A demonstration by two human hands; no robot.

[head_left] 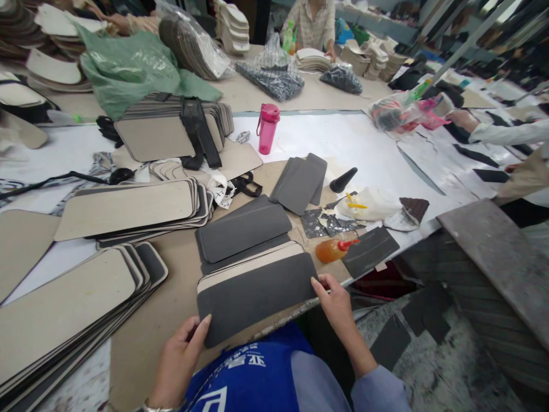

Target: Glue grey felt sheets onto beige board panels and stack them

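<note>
A dark grey rounded panel (257, 294) is held between my two hands at the front edge of the table. My left hand (182, 349) pinches its lower left corner, thumb on top. At the right end, my right hand (334, 297) grips the edge between thumb and fingers. Just behind it lie beige panels (253, 263), partly covered by the grey one. Beyond those rests a small pile of dark grey panels (244, 229). An orange glue bottle (330, 250) with a red nozzle lies to the right.
Stacks of beige panels (77, 286) fill the left side. A pink bottle (268, 129) stands farther back, near grey pieces (300, 180) and a black cone-shaped object (343, 179). Across the table a person (311, 26) works; another person's sleeve (510, 131) shows at right.
</note>
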